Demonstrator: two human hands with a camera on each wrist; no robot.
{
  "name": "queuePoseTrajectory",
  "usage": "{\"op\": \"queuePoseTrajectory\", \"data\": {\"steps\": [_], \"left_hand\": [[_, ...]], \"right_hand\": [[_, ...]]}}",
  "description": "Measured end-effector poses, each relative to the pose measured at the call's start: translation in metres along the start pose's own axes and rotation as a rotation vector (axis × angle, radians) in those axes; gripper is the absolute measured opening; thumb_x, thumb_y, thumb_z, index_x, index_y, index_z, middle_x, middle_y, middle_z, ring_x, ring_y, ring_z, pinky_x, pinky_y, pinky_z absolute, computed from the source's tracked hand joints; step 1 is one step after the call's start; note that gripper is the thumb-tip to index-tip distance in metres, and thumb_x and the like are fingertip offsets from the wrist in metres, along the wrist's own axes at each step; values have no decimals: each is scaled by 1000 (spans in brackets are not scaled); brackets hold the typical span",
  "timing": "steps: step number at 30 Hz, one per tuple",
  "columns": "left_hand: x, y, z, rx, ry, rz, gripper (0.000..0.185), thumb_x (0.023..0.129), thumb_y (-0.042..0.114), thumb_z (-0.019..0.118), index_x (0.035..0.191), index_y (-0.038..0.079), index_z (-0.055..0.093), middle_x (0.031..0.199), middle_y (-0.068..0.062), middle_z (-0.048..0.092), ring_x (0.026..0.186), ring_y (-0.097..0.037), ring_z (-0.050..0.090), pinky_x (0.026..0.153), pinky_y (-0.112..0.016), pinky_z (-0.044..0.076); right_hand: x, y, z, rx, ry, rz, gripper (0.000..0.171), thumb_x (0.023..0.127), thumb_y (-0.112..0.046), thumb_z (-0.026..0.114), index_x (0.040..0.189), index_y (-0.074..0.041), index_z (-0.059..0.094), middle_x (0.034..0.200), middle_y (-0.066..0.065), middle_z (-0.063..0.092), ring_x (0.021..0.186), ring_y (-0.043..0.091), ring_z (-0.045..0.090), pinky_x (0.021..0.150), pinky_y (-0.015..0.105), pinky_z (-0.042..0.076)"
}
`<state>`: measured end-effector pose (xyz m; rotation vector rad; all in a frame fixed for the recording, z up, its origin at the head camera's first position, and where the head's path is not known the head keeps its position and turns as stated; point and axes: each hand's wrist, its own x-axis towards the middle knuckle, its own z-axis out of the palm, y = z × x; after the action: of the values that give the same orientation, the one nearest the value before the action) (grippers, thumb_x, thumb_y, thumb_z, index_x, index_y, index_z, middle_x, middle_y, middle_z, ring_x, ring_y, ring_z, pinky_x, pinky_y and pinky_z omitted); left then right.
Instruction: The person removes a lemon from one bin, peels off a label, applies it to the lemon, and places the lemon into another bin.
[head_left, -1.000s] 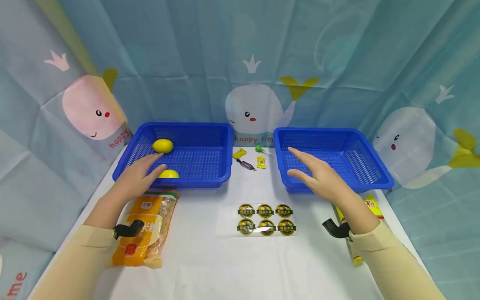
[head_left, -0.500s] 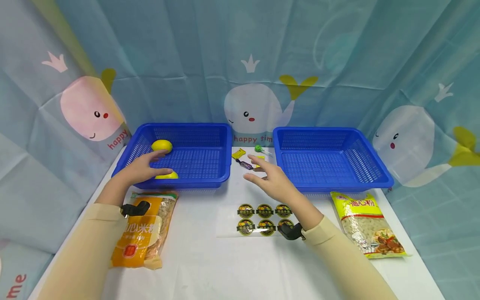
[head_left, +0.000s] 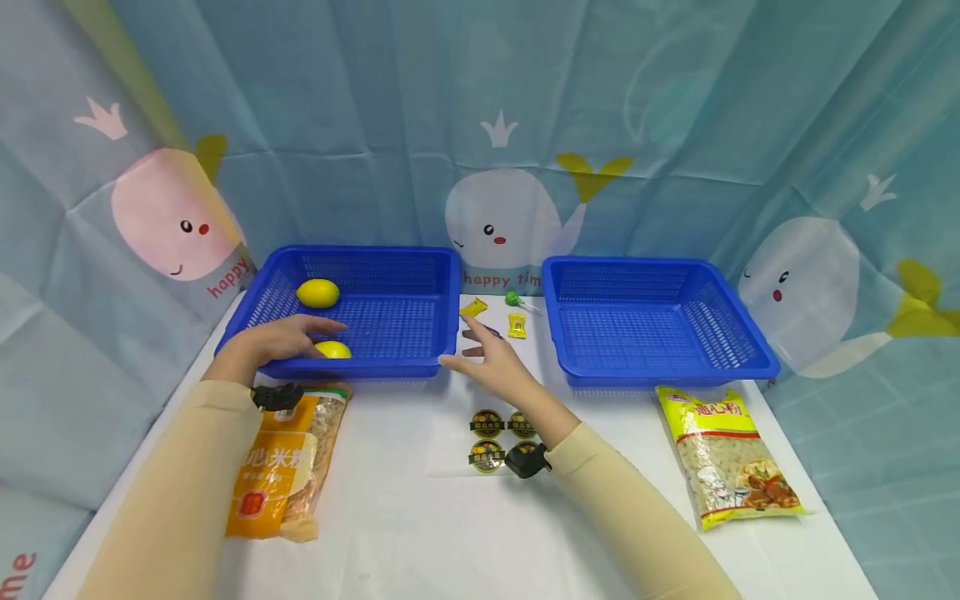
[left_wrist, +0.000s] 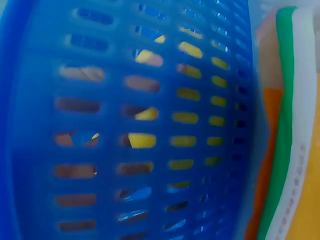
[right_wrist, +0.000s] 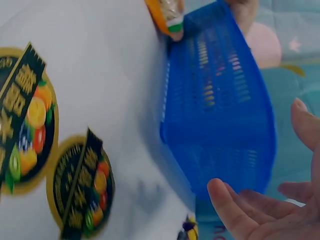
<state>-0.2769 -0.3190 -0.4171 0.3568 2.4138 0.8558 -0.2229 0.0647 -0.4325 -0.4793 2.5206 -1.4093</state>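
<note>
Two hands at the left blue basket on a white table.

The left hand (head_left: pixel 273 342) rests over the near rim of the left basket (head_left: pixel 390 287), fingers extended and holding nothing, just beside a lemon (head_left: pixel 332 349) against the basket's near wall; a second lemon (head_left: pixel 318 292) lies toward the far left corner. The right hand (head_left: pixel 491 360) hovers with fingers spread wide, empty, near the basket's near right corner, above the sticker sheet (head_left: pixel 487 442). An orange packet (head_left: pixel 281 471) lies at the table's near left edge.
</note>
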Motion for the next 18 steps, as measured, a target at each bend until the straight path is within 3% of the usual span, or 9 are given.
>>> {"op": "queuePoseTrajectory", "data": {"steps": [7, 13, 18], "left_hand": [[2, -2, 0, 45, 0, -19, 47, 95, 12, 63, 142, 7, 58, 148, -24, 50, 127, -40, 45, 110, -67, 35], [-2, 1, 0, 43, 96, -47, 49, 96, 21, 70, 141, 8, 58, 140, -22, 56, 112, -34, 55, 103, -58, 47], [-5, 7, 1, 86, 186, -21, 58, 93, 31, 73, 143, 7, 57, 145, -24, 53, 123, -40, 50, 109, -67, 38]], "right_hand": [[9, 3, 15, -65, -5, -29, 95, 90, -53, 71, 162, -19, 20, 157, 5, 46, 122, 22, 64, 92, 37, 58], [9, 2, 16, -71, 12, -47, 94, 91, -50, 71, 162, -16, 20, 154, 4, 50, 121, 20, 65, 95, 36, 57], [7, 1, 16, -67, 14, -32, 93, 92, -51, 70, 162, -16, 19, 156, 3, 47, 120, 20, 66, 95, 36, 57]]}}
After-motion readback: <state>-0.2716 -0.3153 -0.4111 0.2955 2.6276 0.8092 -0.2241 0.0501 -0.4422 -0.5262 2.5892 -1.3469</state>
